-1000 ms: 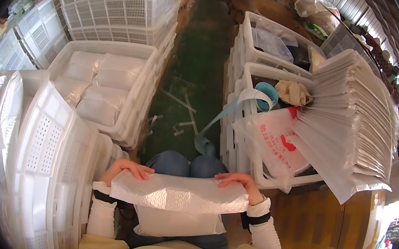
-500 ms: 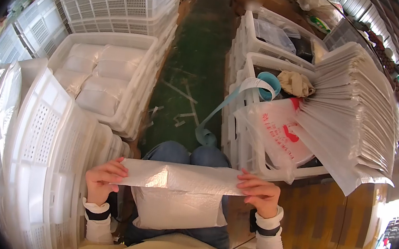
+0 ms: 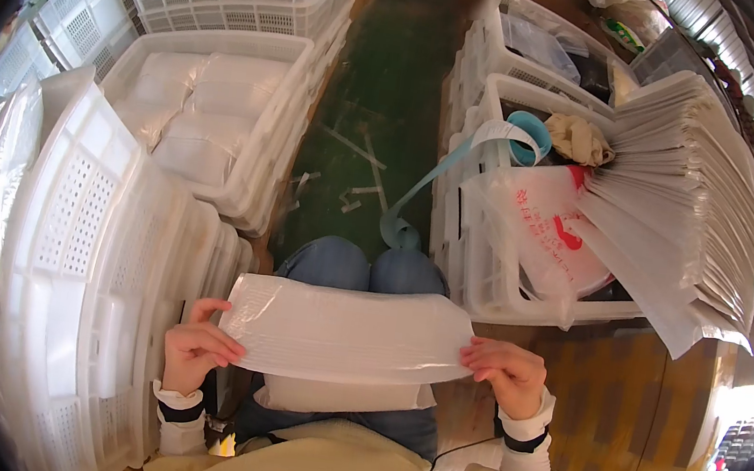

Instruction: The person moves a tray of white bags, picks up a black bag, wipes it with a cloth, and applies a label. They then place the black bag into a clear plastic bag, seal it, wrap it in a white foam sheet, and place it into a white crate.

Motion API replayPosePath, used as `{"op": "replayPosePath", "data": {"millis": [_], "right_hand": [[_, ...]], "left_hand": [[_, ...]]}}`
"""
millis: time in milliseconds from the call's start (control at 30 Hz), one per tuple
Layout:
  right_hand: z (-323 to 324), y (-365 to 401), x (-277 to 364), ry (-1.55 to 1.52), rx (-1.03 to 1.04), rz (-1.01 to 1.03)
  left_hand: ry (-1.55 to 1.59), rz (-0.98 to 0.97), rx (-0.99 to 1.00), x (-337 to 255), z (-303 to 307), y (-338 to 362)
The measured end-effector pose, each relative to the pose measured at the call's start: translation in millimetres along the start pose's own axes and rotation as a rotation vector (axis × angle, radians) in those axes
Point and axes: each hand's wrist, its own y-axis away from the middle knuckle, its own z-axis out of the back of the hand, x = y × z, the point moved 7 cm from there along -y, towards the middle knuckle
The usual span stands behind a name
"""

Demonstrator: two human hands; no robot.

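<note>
A white plastic bag (image 3: 348,331), probably a padded mailer, stretches across my lap between both hands. My left hand (image 3: 199,345) pinches its left edge between thumb and fingers. At the opposite end, my right hand (image 3: 513,373) grips the other edge, fingers bent over it. Below the upper panel shows a white padded lower part (image 3: 343,396), resting on my thighs; whether it is the same piece is hidden by the overlap. What lies inside cannot be seen.
To the left, white crates (image 3: 83,218) stand beside a crate of wrapped white packages (image 3: 195,147). On the right, a fanned stack of white mailers (image 3: 673,197) leans over a crate (image 3: 518,309) with a printed bag (image 3: 552,229). A blue-and-white label roll (image 3: 528,139) trails its strip floorward.
The upper panel of the bag has come down toward me and now covers more of the lower part. Both hands keep hold of its ends. The view has shifted slightly.
</note>
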Motion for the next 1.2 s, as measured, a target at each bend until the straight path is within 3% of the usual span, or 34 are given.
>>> {"op": "replayPosePath", "data": {"millis": [333, 533, 1000, 1133, 1200], "right_hand": [[-16, 16, -19, 0.013, 0.115, -0.061], [-18, 14, -28, 0.019, 0.191, -0.064], [-25, 19, -50, 0.060, 0.285, -0.086], [-28, 22, -59, 0.203, 0.264, -0.028], [-24, 34, -65, 0.306, 0.243, -0.041]], "left_hand": [[-0.175, 0.072, 0.055, 2, -7, 29], [-0.284, 0.064, 0.185, -2, -16, 52], [-0.349, 0.104, 0.136, 38, -35, 91], [-0.366, 0.037, 0.033, 44, -40, 92], [-0.491, 0.005, 0.098, 29, -40, 90]]}}
